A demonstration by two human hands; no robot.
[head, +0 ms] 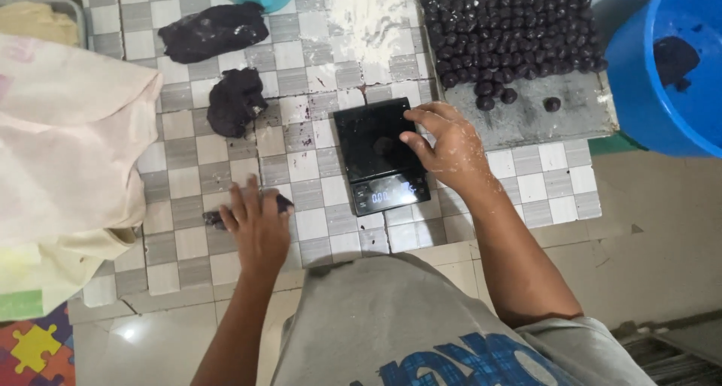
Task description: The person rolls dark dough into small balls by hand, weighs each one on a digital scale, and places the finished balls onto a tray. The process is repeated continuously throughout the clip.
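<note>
My left hand (258,224) lies flat on a small roll of dark dough (213,219) on the checkered tile counter (301,164), fingers spread over it. My right hand (445,145) hovers at the right edge of a black digital kitchen scale (380,156), fingers curled loosely, holding nothing that I can see. A faint dark piece (386,146) rests on the scale's platform. Two larger lumps of dark dough (235,100) (213,31) sit further back on the counter.
A grey tray (526,115) at the back right carries several small dark dough balls (508,25). A blue tub (669,62) with dough inside stands at the far right. A cream cloth bag (68,145) covers the left. Flour (368,13) is scattered behind the scale.
</note>
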